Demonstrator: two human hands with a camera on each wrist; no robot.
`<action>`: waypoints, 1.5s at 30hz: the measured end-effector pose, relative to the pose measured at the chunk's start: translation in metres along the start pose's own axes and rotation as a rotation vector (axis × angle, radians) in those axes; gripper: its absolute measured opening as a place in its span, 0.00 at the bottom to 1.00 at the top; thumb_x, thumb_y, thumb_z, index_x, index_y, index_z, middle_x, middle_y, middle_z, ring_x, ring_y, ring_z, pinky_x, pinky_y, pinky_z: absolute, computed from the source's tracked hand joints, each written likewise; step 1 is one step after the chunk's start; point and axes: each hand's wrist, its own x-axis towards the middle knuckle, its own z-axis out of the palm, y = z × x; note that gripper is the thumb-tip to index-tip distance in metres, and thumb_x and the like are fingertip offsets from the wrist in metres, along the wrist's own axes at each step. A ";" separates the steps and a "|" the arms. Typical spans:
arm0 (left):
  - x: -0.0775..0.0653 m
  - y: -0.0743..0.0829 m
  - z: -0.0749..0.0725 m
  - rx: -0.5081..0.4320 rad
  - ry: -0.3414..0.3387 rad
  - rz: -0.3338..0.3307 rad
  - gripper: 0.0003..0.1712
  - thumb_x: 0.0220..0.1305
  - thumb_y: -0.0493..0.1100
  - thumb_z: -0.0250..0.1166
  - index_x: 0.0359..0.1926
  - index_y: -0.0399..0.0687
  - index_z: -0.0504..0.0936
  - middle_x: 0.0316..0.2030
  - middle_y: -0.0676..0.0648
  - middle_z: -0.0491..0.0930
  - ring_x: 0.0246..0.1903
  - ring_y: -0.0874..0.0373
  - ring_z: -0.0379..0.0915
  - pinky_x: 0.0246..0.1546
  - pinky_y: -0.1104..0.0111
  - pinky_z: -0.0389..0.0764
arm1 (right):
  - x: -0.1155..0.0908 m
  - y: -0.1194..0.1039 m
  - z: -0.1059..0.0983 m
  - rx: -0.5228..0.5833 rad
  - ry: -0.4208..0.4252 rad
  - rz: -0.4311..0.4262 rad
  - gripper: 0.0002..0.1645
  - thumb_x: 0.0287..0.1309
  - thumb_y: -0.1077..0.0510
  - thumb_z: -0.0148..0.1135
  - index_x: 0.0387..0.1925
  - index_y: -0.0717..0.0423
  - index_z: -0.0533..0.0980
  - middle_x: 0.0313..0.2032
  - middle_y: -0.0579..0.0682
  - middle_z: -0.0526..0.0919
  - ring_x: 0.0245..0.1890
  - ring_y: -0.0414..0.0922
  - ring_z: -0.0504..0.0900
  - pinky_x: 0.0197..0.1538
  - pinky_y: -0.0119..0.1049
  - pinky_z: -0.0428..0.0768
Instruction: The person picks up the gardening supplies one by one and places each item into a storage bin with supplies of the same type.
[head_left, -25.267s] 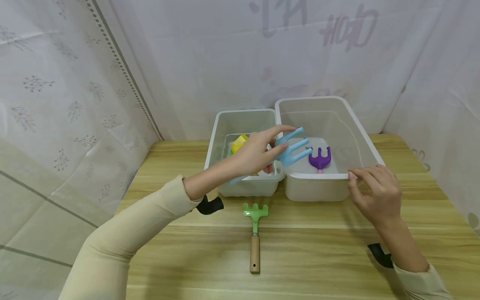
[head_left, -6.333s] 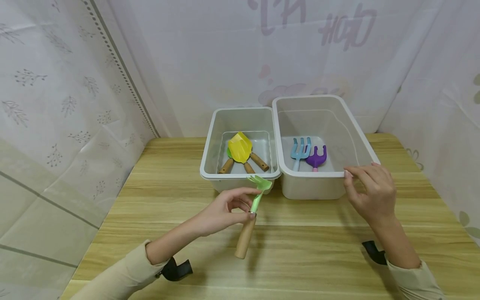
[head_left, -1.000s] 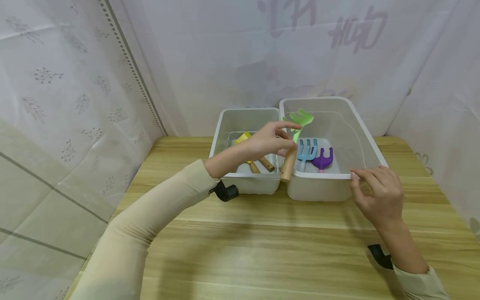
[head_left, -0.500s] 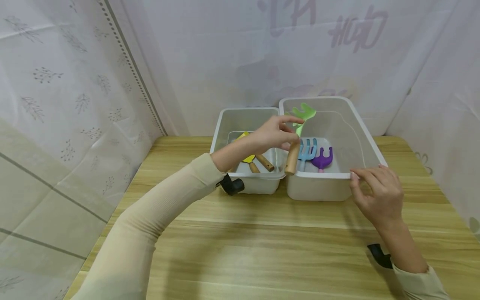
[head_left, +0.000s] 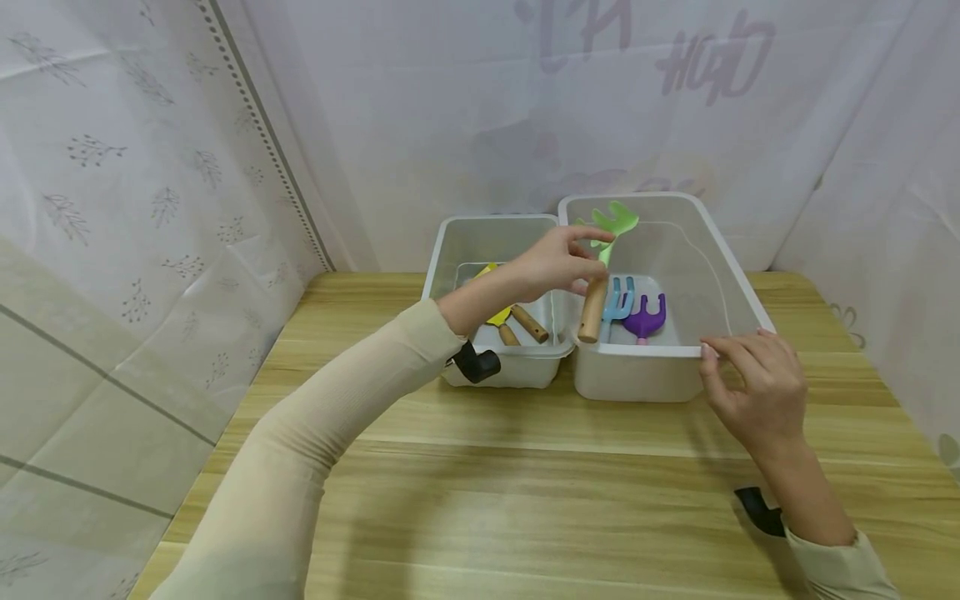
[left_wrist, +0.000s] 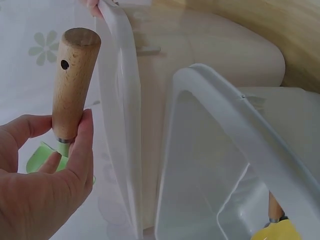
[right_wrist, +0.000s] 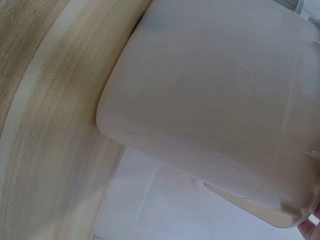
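Note:
My left hand [head_left: 558, 262] pinches a green hand rake [head_left: 592, 308] near where its wooden handle meets the metal neck. The rake is tilted, its tines up and away, over the near left part of the larger white bin [head_left: 637, 352]. In the left wrist view, thumb and fingers grip the neck end of the wooden handle [left_wrist: 75, 90]. My right hand [head_left: 757, 387] holds the front right rim of that bin between thumb and fingers. Inside lie a light blue hand fork [head_left: 617, 307], partly hidden behind the rake handle, and a purple hand fork [head_left: 647, 319].
A smaller bin [head_left: 510, 371] stands against the larger one's left side. In it are a yellow trowel [head_left: 498, 317] and a wooden handle [head_left: 529, 324], partly covered by my left forearm. Both bins stand on a wooden table [head_left: 525, 500] before a hanging cloth [head_left: 420, 125].
First the blue fork was in my left hand and the rake on the table; later the blue fork lay in the larger bin. In the last second, the held rake moved slightly right and forward.

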 end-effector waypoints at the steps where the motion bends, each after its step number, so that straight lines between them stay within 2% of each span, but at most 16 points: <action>1: 0.001 0.000 0.000 0.001 0.004 -0.001 0.34 0.71 0.31 0.64 0.76 0.46 0.71 0.59 0.32 0.80 0.51 0.48 0.83 0.49 0.63 0.90 | 0.000 0.000 0.000 0.001 0.001 0.000 0.33 0.73 0.42 0.56 0.33 0.70 0.87 0.28 0.67 0.88 0.28 0.65 0.82 0.73 0.23 0.62; 5: 0.004 0.001 0.002 0.004 0.015 0.000 0.33 0.72 0.31 0.63 0.76 0.45 0.71 0.60 0.30 0.79 0.53 0.46 0.83 0.51 0.61 0.90 | 0.000 0.000 0.001 0.000 0.005 -0.002 0.33 0.72 0.42 0.56 0.33 0.70 0.87 0.28 0.66 0.88 0.28 0.65 0.82 0.73 0.23 0.62; 12: 0.008 0.002 0.002 0.013 0.019 -0.006 0.34 0.72 0.31 0.63 0.77 0.44 0.70 0.64 0.29 0.77 0.61 0.37 0.80 0.58 0.54 0.88 | 0.000 0.000 0.001 -0.001 0.005 -0.003 0.32 0.72 0.44 0.56 0.33 0.70 0.87 0.28 0.66 0.88 0.27 0.64 0.82 0.73 0.23 0.62; 22: 0.017 0.004 0.004 0.027 0.006 -0.003 0.33 0.73 0.31 0.63 0.77 0.43 0.69 0.64 0.29 0.76 0.61 0.36 0.81 0.51 0.59 0.90 | 0.000 0.000 0.001 -0.003 0.011 0.001 0.31 0.70 0.44 0.57 0.32 0.70 0.87 0.27 0.66 0.88 0.27 0.65 0.82 0.72 0.22 0.62; 31: 0.025 0.005 0.010 0.028 -0.001 -0.006 0.33 0.73 0.31 0.62 0.77 0.41 0.69 0.65 0.29 0.76 0.62 0.36 0.80 0.51 0.59 0.91 | 0.001 -0.001 0.000 -0.004 -0.003 0.001 0.32 0.71 0.44 0.56 0.33 0.71 0.87 0.27 0.67 0.87 0.28 0.65 0.82 0.72 0.21 0.61; 45: 0.034 0.015 0.020 0.066 0.029 -0.058 0.34 0.72 0.30 0.63 0.76 0.44 0.70 0.61 0.32 0.80 0.58 0.41 0.84 0.44 0.66 0.91 | 0.001 -0.001 0.000 0.004 0.010 0.000 0.32 0.70 0.44 0.57 0.33 0.70 0.87 0.27 0.67 0.87 0.27 0.65 0.81 0.72 0.21 0.61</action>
